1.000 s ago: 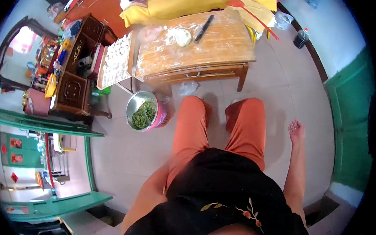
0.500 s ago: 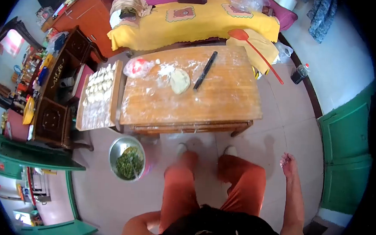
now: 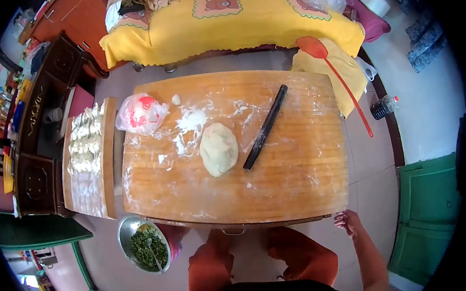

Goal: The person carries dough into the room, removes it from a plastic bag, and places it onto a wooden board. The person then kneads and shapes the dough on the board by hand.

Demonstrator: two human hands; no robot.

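My right hand (image 3: pixel 347 223) is beside the front right corner of the wooden table (image 3: pixel 293 184), its fingers loosely bent and apart, with nothing visible in them. My left hand is out of view. On the floured tabletop lies a pale lump of dough (image 3: pixel 219 149), with a black rolling pin (image 3: pixel 265 127) slanting to its right. A white plastic bag with red print (image 3: pixel 142 114) sits at the left, near a small dough piece (image 3: pixel 176 100) and a patch of flour (image 3: pixel 191 120).
Left of the table, a wooden board (image 3: pixel 88 188) carries rows of dumplings (image 3: pixel 86 139). A metal bowl (image 3: pixel 126 249) of green filling with a spoon (image 3: pixel 157 256) stands front left. Behind are a yellow-covered sofa (image 3: pixel 170 26), a red fly swatter (image 3: pixel 349 93) and a dark bottle (image 3: pixel 384 107).
The view has moved closer to the table, which now hides more of my legs. My right hand has come from out over the floor to near the table corner. The tabletop items look unmoved.
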